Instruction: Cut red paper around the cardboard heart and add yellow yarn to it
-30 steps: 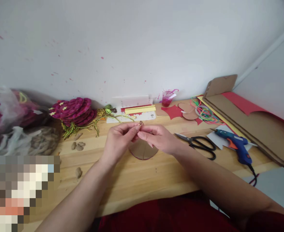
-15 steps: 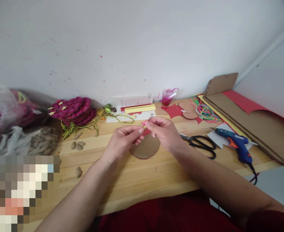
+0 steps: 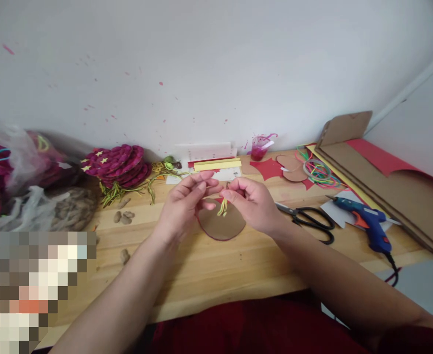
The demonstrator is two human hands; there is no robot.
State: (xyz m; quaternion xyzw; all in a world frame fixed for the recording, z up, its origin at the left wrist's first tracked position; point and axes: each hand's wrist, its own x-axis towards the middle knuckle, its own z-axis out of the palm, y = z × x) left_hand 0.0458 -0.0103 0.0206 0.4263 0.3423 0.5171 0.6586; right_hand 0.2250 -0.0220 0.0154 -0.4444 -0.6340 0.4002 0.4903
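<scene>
Yellow-green yarn strands dangle like a small tassel from the pinched fingertips of my right hand. The top of the yarn is hidden by the fingers. Just to the left, my left hand has its fingers loosely curled and apart, with nothing visible in them. Under both hands a round cardboard disc with a dark reddish rim lies flat on the wooden table. Black-handled scissors lie right of the disc, partly behind my right forearm.
A blue glue gun rests on white paper at the right, near cardboard sheets. Coloured cords, red paper and a cup of magenta paint stand along the wall. Left are stacked magenta discs, peanuts and plastic bags.
My left hand has let go of the yarn and its fingers have spread. The yarn now hangs loose from my right hand. The view has shifted slightly left.
</scene>
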